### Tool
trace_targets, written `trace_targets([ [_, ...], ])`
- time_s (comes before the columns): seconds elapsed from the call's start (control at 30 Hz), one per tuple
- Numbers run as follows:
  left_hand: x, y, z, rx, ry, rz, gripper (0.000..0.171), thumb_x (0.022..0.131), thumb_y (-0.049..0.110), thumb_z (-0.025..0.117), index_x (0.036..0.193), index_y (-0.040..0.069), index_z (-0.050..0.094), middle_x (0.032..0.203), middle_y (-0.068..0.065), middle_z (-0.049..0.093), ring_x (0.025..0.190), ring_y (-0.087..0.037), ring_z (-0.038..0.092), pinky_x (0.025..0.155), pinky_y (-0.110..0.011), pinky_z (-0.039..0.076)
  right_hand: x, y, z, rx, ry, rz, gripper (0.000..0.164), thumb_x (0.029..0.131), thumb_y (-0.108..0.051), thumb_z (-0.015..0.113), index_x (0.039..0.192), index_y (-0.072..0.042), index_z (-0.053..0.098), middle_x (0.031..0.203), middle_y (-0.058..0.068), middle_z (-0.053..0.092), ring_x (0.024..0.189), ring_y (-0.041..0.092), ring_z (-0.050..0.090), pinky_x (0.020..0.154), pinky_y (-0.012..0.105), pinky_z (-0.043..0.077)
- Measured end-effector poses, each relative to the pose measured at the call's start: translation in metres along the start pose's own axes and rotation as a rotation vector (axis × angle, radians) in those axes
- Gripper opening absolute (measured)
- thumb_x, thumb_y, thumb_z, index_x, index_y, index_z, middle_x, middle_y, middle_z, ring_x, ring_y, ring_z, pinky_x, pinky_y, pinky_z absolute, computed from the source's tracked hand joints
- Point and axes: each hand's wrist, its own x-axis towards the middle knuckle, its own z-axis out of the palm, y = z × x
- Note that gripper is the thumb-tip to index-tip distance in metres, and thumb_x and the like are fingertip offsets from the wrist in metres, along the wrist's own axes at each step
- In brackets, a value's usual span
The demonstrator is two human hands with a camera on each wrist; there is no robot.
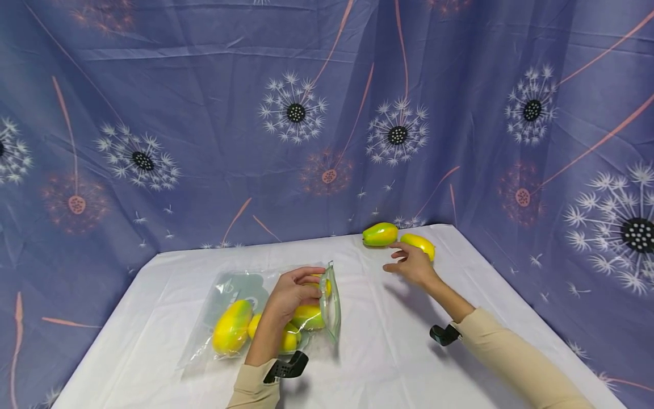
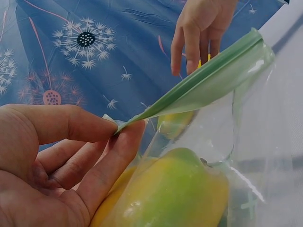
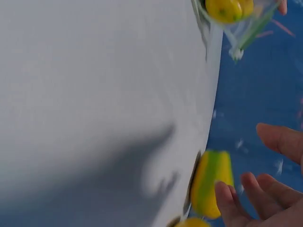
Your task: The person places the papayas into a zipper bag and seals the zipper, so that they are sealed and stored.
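My left hand (image 1: 292,298) pinches the green zip edge of a clear zip bag (image 2: 246,184) between thumb and finger, and the bag's mouth faces right, parted. Inside it lie several yellow-green papayas (image 1: 233,328); one papaya (image 2: 177,191) shows close up through the plastic in the left wrist view. My right hand (image 1: 411,265) hovers over the table with fingers spread and nothing in its grasp. Just behind it are two more papayas at the back right: a greener papaya (image 1: 380,234) and a yellower papaya (image 1: 419,245), partly covered by the hand.
A white cloth covers the table (image 1: 368,363). Blue curtains (image 1: 327,113) with a dandelion print stand right behind its back edge and along the right side. Each wrist bears a black camera (image 1: 444,335).
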Motion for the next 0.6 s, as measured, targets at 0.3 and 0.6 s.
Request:
trace_targets([
  [0.3, 0.001, 0.0, 0.001, -0.004, 0.006, -0.005, 0.055, 0.078, -0.016, 0.068, 0.132, -0.006, 0.063, 0.105, -0.015, 0.067, 0.074, -0.018, 0.067, 0.068, -0.033, 0.063, 0.002, 0.025, -0.028, -0.034, 0.161, 0.041, 0.071, 0.082, -0.026, 0.083, 0.145, -0.009, 0.055, 0.13, 0.023, 0.066, 0.116, 0.042, 0.063, 0.108, 0.056, 0.03],
  [0.6, 0.001, 0.0, 0.0, 0.004, 0.013, -0.013, 0.054, 0.078, -0.015, 0.069, 0.131, -0.004, 0.065, 0.106, -0.016, 0.067, 0.075, -0.018, 0.067, 0.069, -0.033, 0.063, 0.009, 0.037, -0.044, -0.022, 0.263, 0.078, 0.073, 0.083, -0.022, 0.082, 0.147, -0.006, 0.051, 0.131, 0.025, 0.064, 0.119, 0.044, 0.06, 0.109, 0.055, 0.026],
])
